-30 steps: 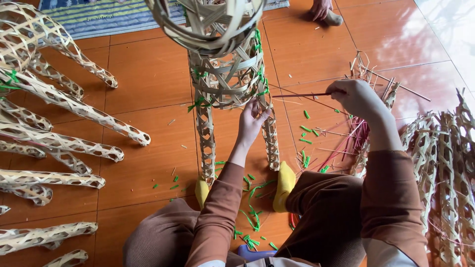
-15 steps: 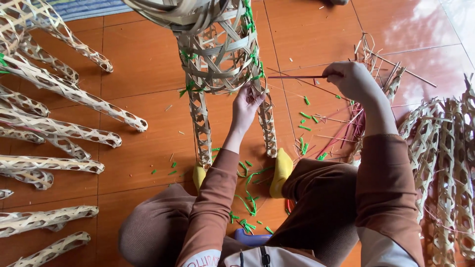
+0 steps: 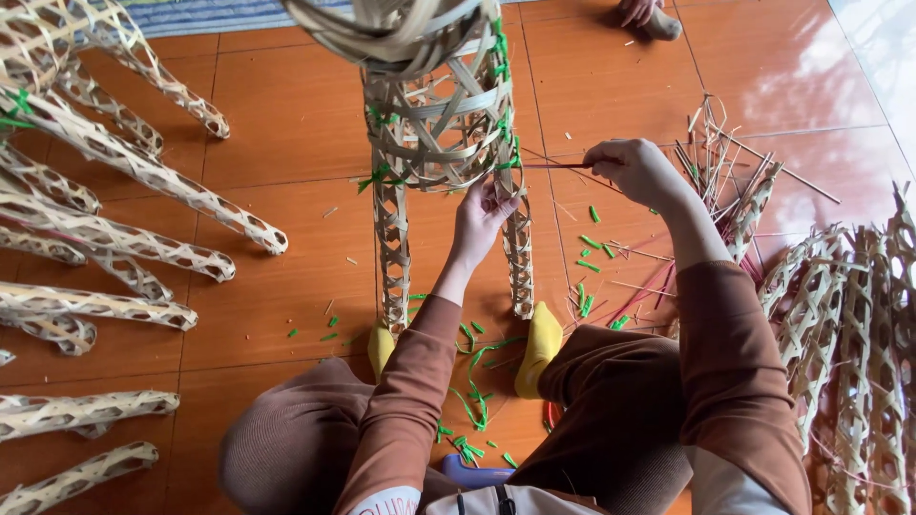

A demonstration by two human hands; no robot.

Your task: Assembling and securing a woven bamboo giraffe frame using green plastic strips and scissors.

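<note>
My left hand (image 3: 482, 212) grasps the woven bamboo frame (image 3: 439, 124) standing at twelve o'clock on the floor (image 3: 286, 124). My right hand (image 3: 637, 170) pinches a thin strip (image 3: 558, 166) at one o'clock, touching the frame.

Bare orange floor (image 3: 286, 124) lies open between the woven frame (image 3: 434, 124) and the lattice tubes (image 3: 105, 238) crowding the left. On the right, stacked tubes (image 3: 849, 343) and loose strips (image 3: 725, 181) block passage; green scraps (image 3: 472, 401) litter the near floor.
</note>
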